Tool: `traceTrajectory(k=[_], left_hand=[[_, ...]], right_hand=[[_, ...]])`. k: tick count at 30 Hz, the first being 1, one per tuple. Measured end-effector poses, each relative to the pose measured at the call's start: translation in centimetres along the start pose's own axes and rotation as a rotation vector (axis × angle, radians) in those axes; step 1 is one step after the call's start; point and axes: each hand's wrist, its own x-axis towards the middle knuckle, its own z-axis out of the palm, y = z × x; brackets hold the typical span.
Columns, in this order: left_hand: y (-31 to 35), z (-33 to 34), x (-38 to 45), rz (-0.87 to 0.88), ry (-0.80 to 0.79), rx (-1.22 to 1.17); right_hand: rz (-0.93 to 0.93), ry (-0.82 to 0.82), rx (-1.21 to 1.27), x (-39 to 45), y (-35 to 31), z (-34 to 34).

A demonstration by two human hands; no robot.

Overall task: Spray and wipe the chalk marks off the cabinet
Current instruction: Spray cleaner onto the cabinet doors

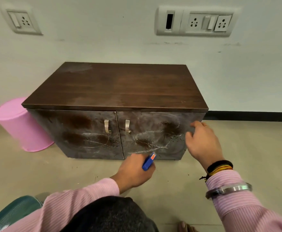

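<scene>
A low dark-brown cabinet (113, 87) stands against the wall, its two doors smeared with white chalk marks (152, 144) and dark wet patches. My left hand (133, 171) is shut on a small blue spray bottle (149, 161), its nozzle close to the lower part of the right door. My right hand (202, 141) hovers at the cabinet's front right corner with fingers spread and nothing in it. No cloth is visible.
An upturned pink bucket (19, 124) leans against the cabinet's left side. Wall sockets (193, 22) sit above. Bare grey floor (70, 171) lies in front. A teal chair edge (11, 213) shows at the bottom left, beside my dark-clothed knee (111, 215).
</scene>
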Motion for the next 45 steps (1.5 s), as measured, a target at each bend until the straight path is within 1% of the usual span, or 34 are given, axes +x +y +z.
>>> traceTrajectory(k=[2,4,7,10,12,15,16,17,20,22,24,26,28,31,35,37,38,39,40,43,44,45], left_hand=[[-1.4,0.2,-0.9,-0.043,-0.002,0.026],[-3.2,0.0,-1.9,-0.144,0.024,0.015],[-5.8,-0.2,-3.9,-0.243,-0.001,0.009],[-7.8,-0.6,-5.7,-0.325,0.015,-0.075],[-9.2,-1.6,-6.6,-0.438,0.085,-0.151],[-11.2,-3.1,-7.8,-0.560,0.246,-0.262],[-11.6,-3.4,-8.2,-0.595,0.266,-0.306],[-12.0,-3.5,-8.6,-0.629,0.251,-0.335],[-13.2,-3.7,-9.6,-0.690,0.143,-0.311],[-14.4,-4.4,-10.0,-0.746,0.141,-0.318],[-15.7,-5.6,-10.1,-0.806,0.198,-0.359],[-17.0,-7.0,-10.4,-0.847,0.294,-0.395],[-18.0,-8.2,-10.5,-0.874,0.345,-0.403],[-18.6,-9.8,-10.6,-0.851,0.434,-0.445],[-18.6,-12.0,-10.8,-0.726,0.664,-0.476],[-18.6,-13.1,-10.8,-0.702,0.790,-0.511],[-18.4,-13.4,-10.8,-0.692,0.821,-0.517],[-17.9,-13.4,-10.6,-0.672,0.818,-0.513],[-17.2,-13.3,-10.4,-0.639,0.777,-0.509],[-14.7,-11.6,-10.0,-0.506,0.517,-0.451],[-14.0,-11.0,-10.1,-0.476,0.458,-0.434],[-13.6,-10.6,-10.2,-0.456,0.436,-0.448]], right_hand=[[-0.037,-0.045,-0.001,-0.5,0.1,0.6],[-0.091,-0.110,0.000,-1.2,0.0,1.5],[-0.170,-0.198,0.005,-2.4,-1.0,3.4],[-0.257,-0.284,-0.020,-3.8,-2.6,5.4],[-0.313,-0.325,-0.056,-5.0,-3.9,6.5],[-0.403,-0.379,-0.100,-6.9,-5.7,8.0],[-0.432,-0.394,-0.102,-7.5,-6.3,8.3],[-0.457,-0.407,-0.097,-7.9,-6.9,8.6],[-0.505,-0.430,-0.074,-8.7,-8.4,9.1],[-0.528,-0.433,-0.064,-8.9,-9.2,9.1],[-0.543,-0.431,-0.061,-9.0,-9.8,9.1],[-0.551,-0.422,-0.056,-9.0,-10.4,9.0],[-0.549,-0.419,-0.049,-9.0,-10.9,8.9],[-0.555,-0.423,-0.042,-8.9,-11.8,9.0],[-0.559,-0.409,-0.047,-8.6,-12.6,9.0],[-0.559,-0.402,-0.049,-8.4,-13.0,9.1],[-0.559,-0.401,-0.051,-8.4,-13.1,9.1],[-0.559,-0.405,-0.056,-8.4,-13.2,9.2],[-0.557,-0.411,-0.060,-8.4,-13.3,9.2],[-0.549,-0.426,-0.073,-8.4,-13.5,9.3],[-0.552,-0.427,-0.073,-8.3,-13.7,9.3],[-0.555,-0.425,-0.075,-8.3,-13.9,9.3]])
